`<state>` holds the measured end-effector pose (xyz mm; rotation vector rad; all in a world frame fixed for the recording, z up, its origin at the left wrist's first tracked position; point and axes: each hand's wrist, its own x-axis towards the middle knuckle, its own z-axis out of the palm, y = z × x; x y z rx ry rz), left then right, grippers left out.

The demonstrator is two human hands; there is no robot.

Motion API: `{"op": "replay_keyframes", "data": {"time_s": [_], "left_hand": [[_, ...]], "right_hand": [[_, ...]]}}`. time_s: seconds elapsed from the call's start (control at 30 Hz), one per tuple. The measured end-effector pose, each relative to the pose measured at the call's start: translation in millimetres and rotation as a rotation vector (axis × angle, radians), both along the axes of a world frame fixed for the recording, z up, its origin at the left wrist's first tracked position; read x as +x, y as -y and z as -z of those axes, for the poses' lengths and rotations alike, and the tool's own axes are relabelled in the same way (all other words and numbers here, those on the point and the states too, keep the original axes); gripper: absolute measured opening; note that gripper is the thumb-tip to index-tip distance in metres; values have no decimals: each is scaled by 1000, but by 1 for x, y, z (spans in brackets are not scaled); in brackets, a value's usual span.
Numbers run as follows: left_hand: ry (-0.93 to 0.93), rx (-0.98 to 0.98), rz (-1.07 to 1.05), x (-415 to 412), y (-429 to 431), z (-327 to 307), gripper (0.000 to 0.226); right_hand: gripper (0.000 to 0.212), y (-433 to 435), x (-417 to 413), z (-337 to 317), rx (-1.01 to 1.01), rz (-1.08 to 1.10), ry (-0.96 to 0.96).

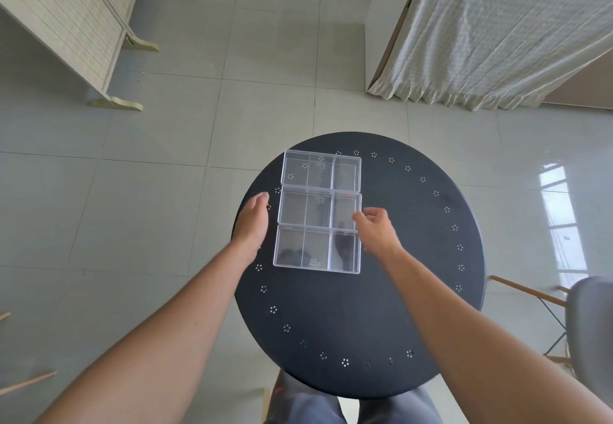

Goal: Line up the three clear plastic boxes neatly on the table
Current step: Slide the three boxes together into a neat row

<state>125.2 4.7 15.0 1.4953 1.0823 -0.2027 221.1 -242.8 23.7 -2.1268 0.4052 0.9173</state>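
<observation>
Three clear plastic boxes, each split into three compartments, lie in a column on the round black table (pixel 398 291), long sides touching. The far box (pixel 321 170) sits at the table's back left, the middle box (pixel 319 208) right behind the near box (pixel 316 249). My left hand (pixel 252 221) hovers flat and open just left of the middle box, apart from it. My right hand (pixel 376 228) is at the right ends of the middle and near boxes, fingers curled, fingertips at the middle box's right edge. It holds nothing.
The table's rim carries a ring of small flower-shaped holes. A grey chair (pixel 587 324) with wooden legs stands at the right. A slatted folding screen (pixel 66 25) is at the far left, a curtain (pixel 497 32) at the far right. My knees show below the table.
</observation>
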Motion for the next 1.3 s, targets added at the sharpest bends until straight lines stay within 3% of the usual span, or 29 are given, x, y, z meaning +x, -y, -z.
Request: {"op": "replay_keyframes", "data": {"time_s": [0.13, 0.3, 0.37, 0.5, 0.67, 0.83, 0.97, 1.07, 1.3], "left_hand": [[-85, -252, -63, 29, -6, 7, 74], [-127, -313, -20, 58, 2, 4, 74], [-123, -283, -14, 66, 4, 9, 71], [-141, -225, 3, 73, 3, 28, 90], [-111, -239, -24, 72, 11, 32, 85], [-82, -190, -5, 72, 8, 30, 94], [-183, -69, -100, 57, 1, 41, 82], [-249, -153, -175, 34, 4, 46, 84], [-195, -179, -128, 24, 16, 42, 85]], "right_hand": [[86, -7, 27, 3, 151, 174, -250], [87, -19, 49, 15, 203, 158, -377], [83, -24, 54, 18, 189, 154, -375], [80, -33, 57, 27, 178, 160, -361], [83, -38, 56, 34, 152, 174, -356], [81, -40, 56, 37, 136, 190, -330], [87, -38, 54, 52, -11, 234, -306], [96, -28, 44, 57, -71, 217, -347], [88, -19, 24, 46, 7, 188, -309]]}}
